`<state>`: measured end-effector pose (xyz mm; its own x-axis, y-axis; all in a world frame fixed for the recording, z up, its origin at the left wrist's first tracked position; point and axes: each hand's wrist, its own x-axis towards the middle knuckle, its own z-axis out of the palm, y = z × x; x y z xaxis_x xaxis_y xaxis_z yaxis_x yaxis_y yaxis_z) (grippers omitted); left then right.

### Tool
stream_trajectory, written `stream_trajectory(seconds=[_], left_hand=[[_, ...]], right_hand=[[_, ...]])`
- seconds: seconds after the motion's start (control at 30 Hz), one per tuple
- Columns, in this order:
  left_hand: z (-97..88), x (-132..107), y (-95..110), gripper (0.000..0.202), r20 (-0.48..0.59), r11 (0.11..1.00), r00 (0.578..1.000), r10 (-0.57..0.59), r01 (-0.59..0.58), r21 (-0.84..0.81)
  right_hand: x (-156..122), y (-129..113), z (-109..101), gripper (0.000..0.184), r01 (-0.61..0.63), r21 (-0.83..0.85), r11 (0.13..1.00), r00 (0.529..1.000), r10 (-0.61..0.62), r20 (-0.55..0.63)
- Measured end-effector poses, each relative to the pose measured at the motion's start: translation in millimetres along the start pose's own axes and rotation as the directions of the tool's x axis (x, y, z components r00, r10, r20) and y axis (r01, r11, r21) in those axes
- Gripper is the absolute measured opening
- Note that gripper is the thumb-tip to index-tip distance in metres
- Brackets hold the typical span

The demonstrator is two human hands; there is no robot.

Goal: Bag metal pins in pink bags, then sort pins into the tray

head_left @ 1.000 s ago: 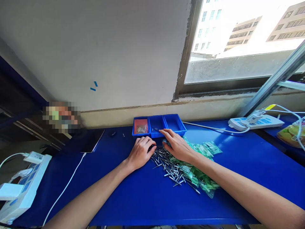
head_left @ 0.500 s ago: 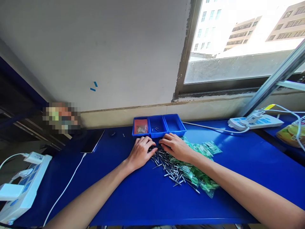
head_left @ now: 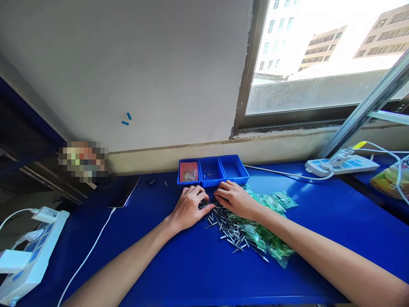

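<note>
A: Both hands down on the surface (head_left: 191, 273), left hand (head_left: 189, 207) and right hand (head_left: 234, 197) curled over the pin pile (head_left: 223, 219).

B: Gripping any? Cannot tell. Best pinch 1 pin; trays (head_left: 212, 170) sit just beyond the fingertips.

Glossy blue worktop (head_left: 191, 273) against plain grey-white wall (head_left: 143, 64), two blue tape bits (head_left: 127, 119) on it. Window (head_left: 319, 55) upper right, strong daylight, buildings outside. Slanted aluminium rail (head_left: 367, 113) crosses it.
</note>
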<state>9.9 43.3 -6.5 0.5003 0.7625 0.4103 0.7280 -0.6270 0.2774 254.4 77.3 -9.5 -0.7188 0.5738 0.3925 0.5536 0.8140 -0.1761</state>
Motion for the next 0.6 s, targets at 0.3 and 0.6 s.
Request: stream_trajectory(seconds=[0.3,0.6], left_hand=[[2.0,0.1,-2.9,0.012,0.007,1.0,1.0,0.012,-0.012,-0.017],[-0.4,1.5,-0.6,0.01,-0.028,0.997,0.999,0.037,-0.038,-0.06]], right_hand=[[-0.1,-1.0,-0.8,0.026,-0.013,0.0,1.0,1.0,0.013,0.01],[0.0,1.3,1.6,0.025,-0.002,-0.001,1.0,1.0,0.002,-0.005]])
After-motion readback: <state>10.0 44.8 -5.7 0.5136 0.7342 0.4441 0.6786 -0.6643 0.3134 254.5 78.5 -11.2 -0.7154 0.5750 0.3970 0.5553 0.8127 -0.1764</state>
